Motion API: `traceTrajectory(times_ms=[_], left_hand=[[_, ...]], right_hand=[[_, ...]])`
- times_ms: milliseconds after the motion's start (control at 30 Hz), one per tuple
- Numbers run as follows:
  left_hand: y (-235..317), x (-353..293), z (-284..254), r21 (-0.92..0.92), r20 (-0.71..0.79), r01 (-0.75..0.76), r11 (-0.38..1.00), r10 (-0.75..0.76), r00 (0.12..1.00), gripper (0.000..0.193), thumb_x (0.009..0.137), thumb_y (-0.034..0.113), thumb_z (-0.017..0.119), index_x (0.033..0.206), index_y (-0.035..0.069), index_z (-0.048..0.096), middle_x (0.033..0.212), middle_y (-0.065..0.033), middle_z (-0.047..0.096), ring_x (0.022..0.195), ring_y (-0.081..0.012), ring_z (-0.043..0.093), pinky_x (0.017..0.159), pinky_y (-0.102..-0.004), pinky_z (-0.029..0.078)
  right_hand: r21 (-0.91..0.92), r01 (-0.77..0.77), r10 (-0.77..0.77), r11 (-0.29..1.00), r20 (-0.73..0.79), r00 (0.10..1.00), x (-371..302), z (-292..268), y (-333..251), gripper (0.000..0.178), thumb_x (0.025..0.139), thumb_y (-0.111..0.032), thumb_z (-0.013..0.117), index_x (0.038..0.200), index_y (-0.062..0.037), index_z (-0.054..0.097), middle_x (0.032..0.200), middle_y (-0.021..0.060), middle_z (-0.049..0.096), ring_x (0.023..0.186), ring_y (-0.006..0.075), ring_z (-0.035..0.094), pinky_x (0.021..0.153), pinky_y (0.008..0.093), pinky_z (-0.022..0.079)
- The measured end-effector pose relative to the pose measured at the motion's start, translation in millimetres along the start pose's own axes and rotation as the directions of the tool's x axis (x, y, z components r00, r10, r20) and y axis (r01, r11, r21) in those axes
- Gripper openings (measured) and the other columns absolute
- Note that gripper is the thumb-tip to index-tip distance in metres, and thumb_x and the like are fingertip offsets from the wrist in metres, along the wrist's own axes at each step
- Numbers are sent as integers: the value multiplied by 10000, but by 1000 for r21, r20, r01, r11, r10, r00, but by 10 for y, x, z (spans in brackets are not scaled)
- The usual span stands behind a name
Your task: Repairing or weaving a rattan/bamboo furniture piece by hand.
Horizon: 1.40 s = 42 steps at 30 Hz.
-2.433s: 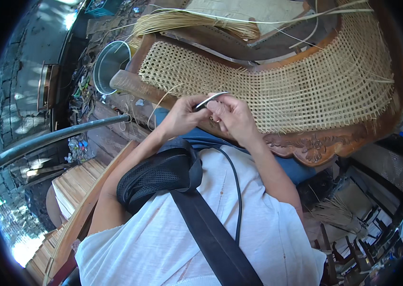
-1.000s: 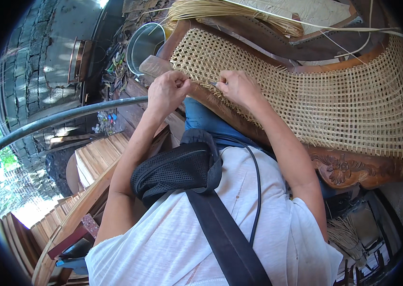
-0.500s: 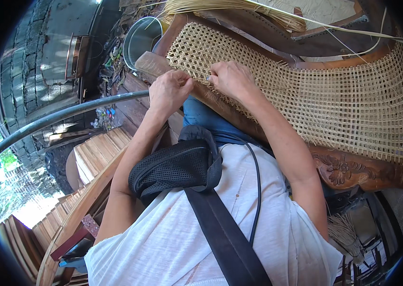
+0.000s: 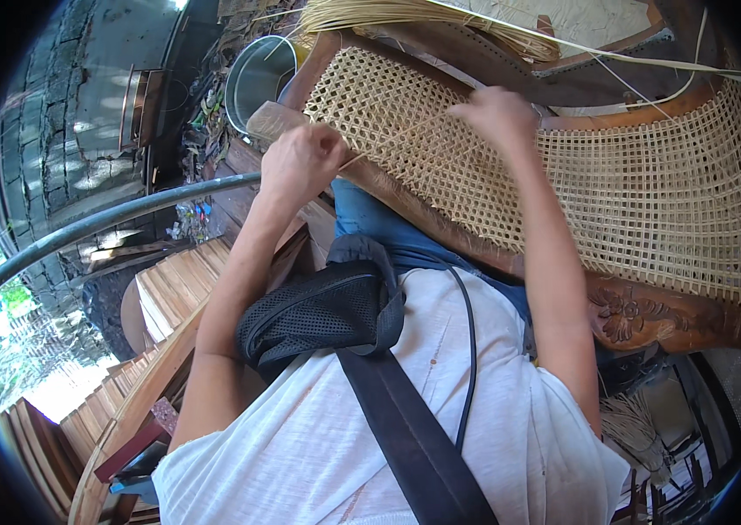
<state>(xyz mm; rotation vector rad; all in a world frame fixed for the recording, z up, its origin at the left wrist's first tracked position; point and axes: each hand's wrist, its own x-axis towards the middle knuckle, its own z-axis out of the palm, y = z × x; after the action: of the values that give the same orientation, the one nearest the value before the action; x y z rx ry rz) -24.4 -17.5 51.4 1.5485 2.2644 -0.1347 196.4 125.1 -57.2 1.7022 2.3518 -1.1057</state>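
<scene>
Head view showed both bare hands at a wooden chair frame (image 4: pixel 694 325) whose woven cane panel (image 4: pixel 642 201) filled much of the upper right, just beyond the person's lap. One thin strand (image 4: pixel 398 137) ran in a nearly straight slant over the weave between the two hands. The right hand (image 4: pixel 500 118), blurred, was raised above the panel near its far edge, its grip pinched on the strand. The left hand (image 4: pixel 302 162) was at the near rail, close to the frame's left end, with its fingers curled inward; its fingertips were hidden, so I could not tell whether that grip was closed on anything.

A carved flower (image 4: pixel 622 315) decorated the near rail at the right. Past the frame's far edge lay a bundle of pale cane strips (image 4: pixel 440 22), and a metal bucket (image 4: pixel 258 87) stood beside the left end. A curved pipe (image 4: pixel 125 210) reached in from the left, above stacked wood pieces (image 4: pixel 173 284). Across the white shirt (image 4: pixel 300 446) hung a black strap (image 4: pixel 414 429) with a mesh pouch (image 4: pixel 313 315).
</scene>
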Motion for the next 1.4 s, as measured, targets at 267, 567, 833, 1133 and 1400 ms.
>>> traceTrajectory(times_ms=[267,567,833,1133,1400], left_hand=[[457,546,480,-839,123,-44,542,269,955,310,967,318,625,1100,56,722,836,-29,695,753,-54,595,677,-224,477],[157,241,224,-240,-101,-43,970,19,995,252,774,269,674,862,45,751,699,-153,691,667,-244,697,681,-342,546],[111,265,163,-254,-94,-4,967,-20,995,216,739,205,666,813,11,727,665,-157,680,622,-242,687,654,-346,549],[109,310,138,-222,-66,-14,975,-1,998,225,729,200,661,792,-9,718,656,-181,667,623,-280,686,656,-364,549],[181,326,207,85,13,-118,989,117,993,247,800,313,666,891,100,754,791,-159,706,778,-336,690,733,-430,548]], right_hand=[[368,148,-135,918,-60,989,-221,-432,458,552,739,-645,711,733,-93,710,606,46,639,584,166,621,597,336,463],[324,249,-285,913,68,956,-319,447,-302,258,863,-333,632,902,-96,727,872,110,721,852,273,693,809,414,541],[117,315,-323,942,52,945,-268,467,-555,172,806,-173,603,854,-52,716,848,208,706,851,349,699,828,452,547],[104,331,-338,938,52,940,-297,410,-665,201,769,-134,593,890,-46,727,911,221,707,894,334,701,866,441,543],[184,273,-309,944,211,927,-173,355,-550,187,794,-93,586,898,-28,727,934,195,714,932,305,700,828,406,552]])
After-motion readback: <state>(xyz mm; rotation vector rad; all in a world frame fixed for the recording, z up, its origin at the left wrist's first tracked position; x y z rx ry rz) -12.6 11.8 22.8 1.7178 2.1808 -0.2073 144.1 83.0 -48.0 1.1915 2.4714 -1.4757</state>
